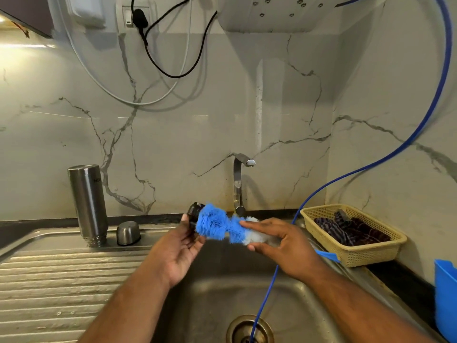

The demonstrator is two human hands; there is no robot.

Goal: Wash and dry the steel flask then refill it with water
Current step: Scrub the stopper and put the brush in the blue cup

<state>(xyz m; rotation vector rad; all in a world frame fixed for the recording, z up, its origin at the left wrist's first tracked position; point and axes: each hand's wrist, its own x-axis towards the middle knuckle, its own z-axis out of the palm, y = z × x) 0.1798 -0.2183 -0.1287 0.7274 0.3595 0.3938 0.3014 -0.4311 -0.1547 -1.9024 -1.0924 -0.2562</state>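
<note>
The steel flask (87, 206) stands upside down, mouth down, on the drainboard (49, 280) at the left, with its steel cup cap (128, 233) beside it. Above the sink (217, 288), my left hand (180, 248) holds a black stopper (194, 212) at its fingertips. My right hand (279, 243) grips a blue and white bottle brush (215, 224), whose bristles press against the stopper. The brush's blue handle sticks out behind my right hand.
A steel tap (238, 184) rises behind the sink with no water running. A thin blue hose (269, 283) hangs down into the drain (249, 328). A yellow basket (351, 254) with a dark checked cloth (351, 231) sits at the right, near a blue container (445, 293).
</note>
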